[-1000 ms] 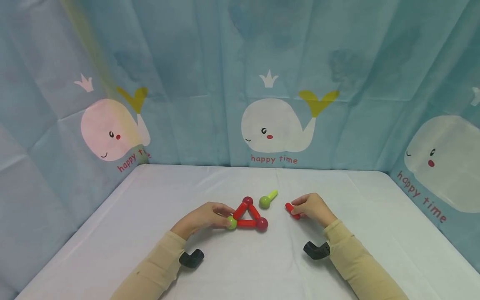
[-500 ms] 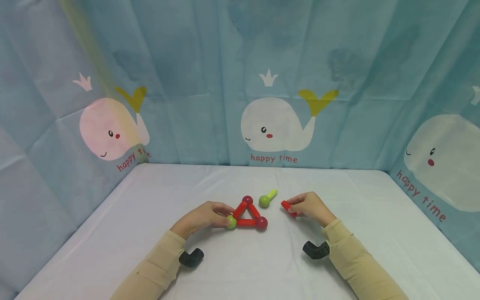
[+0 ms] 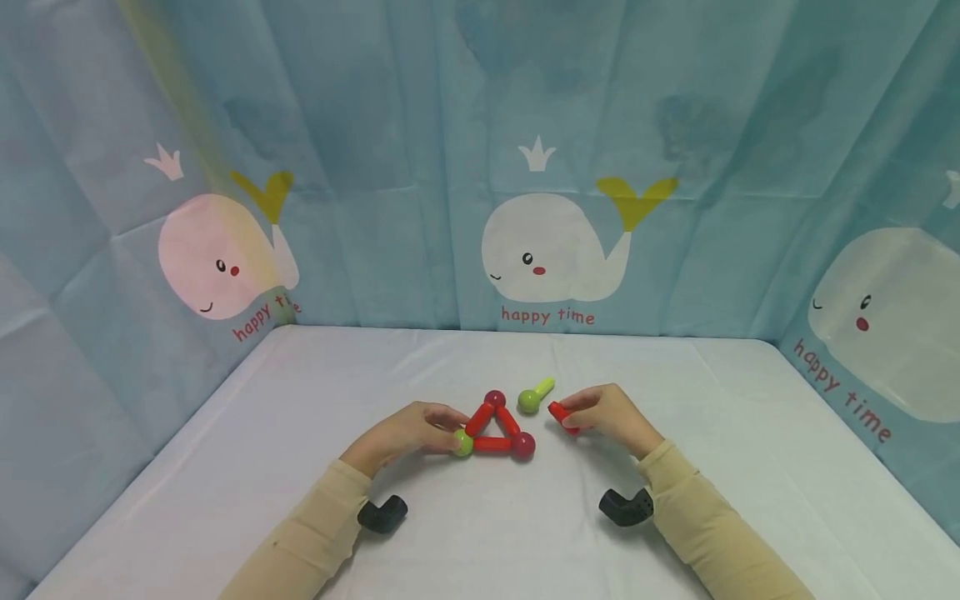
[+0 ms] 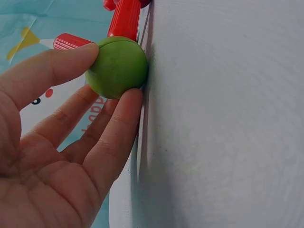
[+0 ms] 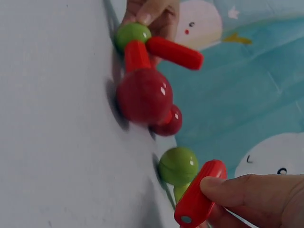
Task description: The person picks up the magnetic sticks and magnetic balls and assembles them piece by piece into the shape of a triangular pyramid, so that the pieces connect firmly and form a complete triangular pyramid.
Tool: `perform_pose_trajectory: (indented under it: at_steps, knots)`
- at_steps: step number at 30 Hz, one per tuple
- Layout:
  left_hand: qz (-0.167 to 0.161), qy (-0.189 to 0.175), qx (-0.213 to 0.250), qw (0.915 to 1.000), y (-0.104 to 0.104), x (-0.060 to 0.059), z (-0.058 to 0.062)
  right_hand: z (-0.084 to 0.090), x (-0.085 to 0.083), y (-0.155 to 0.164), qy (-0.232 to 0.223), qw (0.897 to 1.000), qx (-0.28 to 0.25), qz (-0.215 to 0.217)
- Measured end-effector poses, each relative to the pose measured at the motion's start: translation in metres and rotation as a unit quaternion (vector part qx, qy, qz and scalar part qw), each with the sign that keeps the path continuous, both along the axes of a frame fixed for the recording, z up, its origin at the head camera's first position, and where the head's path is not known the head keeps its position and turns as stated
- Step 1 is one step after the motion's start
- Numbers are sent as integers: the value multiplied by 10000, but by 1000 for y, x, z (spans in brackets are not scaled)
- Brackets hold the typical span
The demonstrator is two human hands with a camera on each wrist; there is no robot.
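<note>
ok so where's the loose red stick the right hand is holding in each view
Head: red stick right of centre, pinched by the right hand.
Left wrist: not identifiable.
Right wrist: bottom right, beside the loose green ball.
Shared landmark: green corner ball of the triangle.

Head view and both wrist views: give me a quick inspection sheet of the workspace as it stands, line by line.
Surface: white table, covered with a smooth cloth.
Job's things: flat triangle of three red rods with a green ball and two dark red balls at its corners; loose red rod.
Clutter: green ball-and-rod piece lying beyond the triangle, apart from it.
Grippers: left hand pinches the green ball at the triangle's left corner; right hand holds the loose red rod just off the table.
Cables: nothing seen; a black camera mount sits at each wrist.
Surroundings: blue curtain with white whales and "happy time" print on three sides.
</note>
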State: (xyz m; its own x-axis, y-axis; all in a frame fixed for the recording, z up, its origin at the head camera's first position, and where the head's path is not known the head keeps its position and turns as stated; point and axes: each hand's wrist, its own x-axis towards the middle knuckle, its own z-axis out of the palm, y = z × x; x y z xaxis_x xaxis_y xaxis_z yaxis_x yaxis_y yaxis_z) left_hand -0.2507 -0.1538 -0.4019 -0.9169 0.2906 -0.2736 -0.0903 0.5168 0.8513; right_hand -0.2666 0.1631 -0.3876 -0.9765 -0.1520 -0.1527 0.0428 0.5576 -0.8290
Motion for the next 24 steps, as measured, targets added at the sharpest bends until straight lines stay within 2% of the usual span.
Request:
perform_pose_trajectory:
  at_steps: [7, 10, 14, 24]
  knots:
    - [4, -14, -105, 9999, 0, -1, 0, 2, 5, -11, 38, 9989, -387, 245]
    - [-12, -30, -93, 10000, 0, -1, 1, 2, 7, -15, 12, 9985, -502, 221]
    - [-34, -34, -125, 9999, 1, -2, 2, 3, 9, -20, 23, 9982, -572, 182]
    - [20, -49, -58, 10000, -1, 0, 1, 6, 15, -34, 169, 9962, -746, 413]
